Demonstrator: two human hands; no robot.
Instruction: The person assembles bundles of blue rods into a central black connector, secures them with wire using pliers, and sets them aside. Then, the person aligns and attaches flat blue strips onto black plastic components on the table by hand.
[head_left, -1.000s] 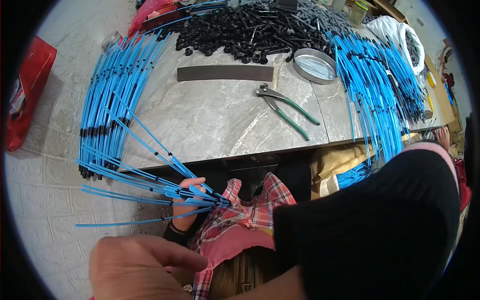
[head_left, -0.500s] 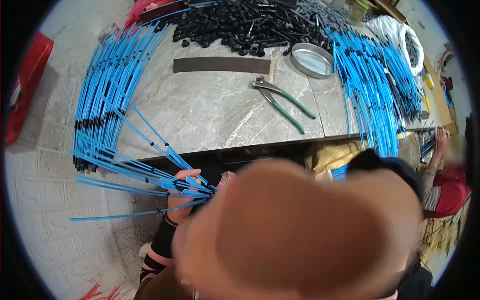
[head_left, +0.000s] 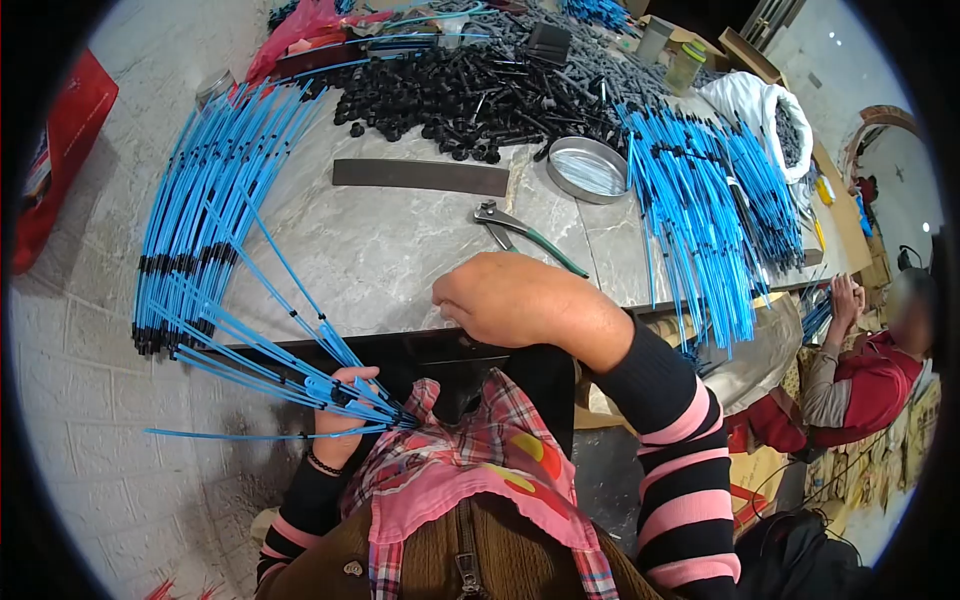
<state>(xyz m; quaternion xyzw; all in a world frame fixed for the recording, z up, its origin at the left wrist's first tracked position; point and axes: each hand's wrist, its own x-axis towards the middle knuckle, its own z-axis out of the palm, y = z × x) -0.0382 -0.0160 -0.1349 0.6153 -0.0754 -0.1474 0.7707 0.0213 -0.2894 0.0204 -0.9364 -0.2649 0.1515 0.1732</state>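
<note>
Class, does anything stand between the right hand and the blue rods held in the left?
Nothing visible does: open space separates the right hand, near the table edge, from the blue rods in the left hand.

A red bag point(head_left: 75, 150) is noted at the far left, apart from the grey marbled tabletop point(head_left: 390, 240), with a crumpled pink plastic bag point(head_left: 285, 45) at the tabletop's far left. Toward the far right, a jar with a yellow-green lid point(head_left: 686, 68) stands near an open white sack point(head_left: 735, 97). A co-worker in a red top point(head_left: 880, 395) is observed beyond the tabletop's right side.
</note>
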